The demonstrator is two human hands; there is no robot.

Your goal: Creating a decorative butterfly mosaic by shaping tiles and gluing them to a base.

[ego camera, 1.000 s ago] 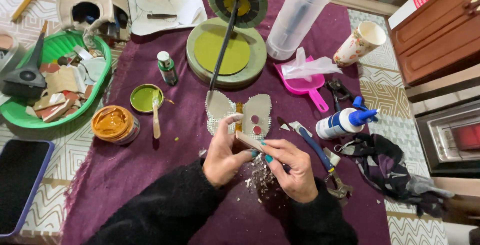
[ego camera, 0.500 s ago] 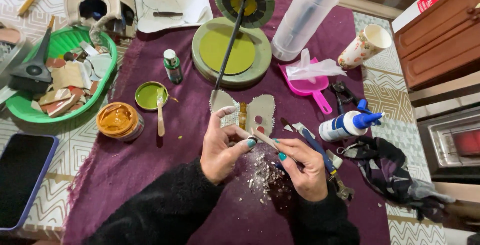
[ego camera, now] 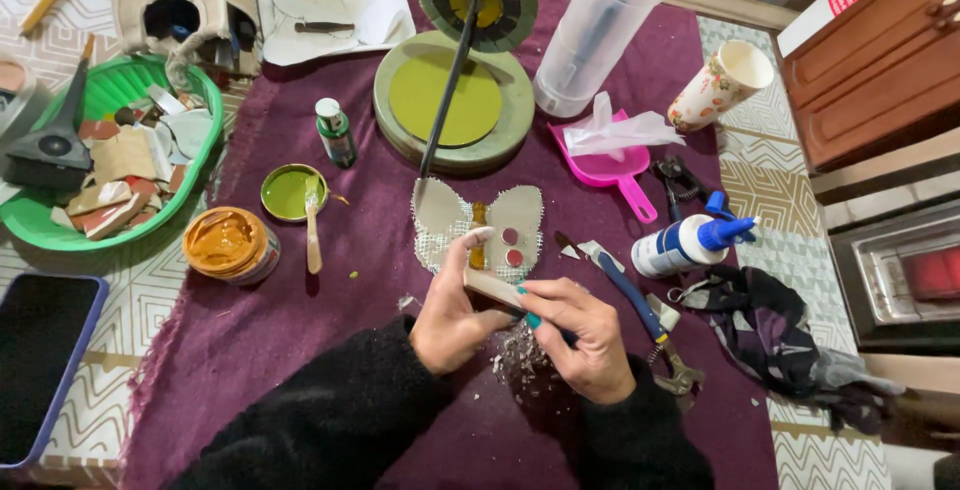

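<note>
Head view, tile shard [ego camera: 492,287] pinched between both hands' fingers [ego camera: 462,250]

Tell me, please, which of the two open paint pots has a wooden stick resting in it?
The green paint pot, the shallower one farther from the person; the orange paint pot beside it has none.

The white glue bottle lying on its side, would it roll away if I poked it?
The white glue bottle looks round and lies flat, so it would probably roll some. Its blue nozzle sticks out and may curve its path. The purple cloth probably slows it.
</note>
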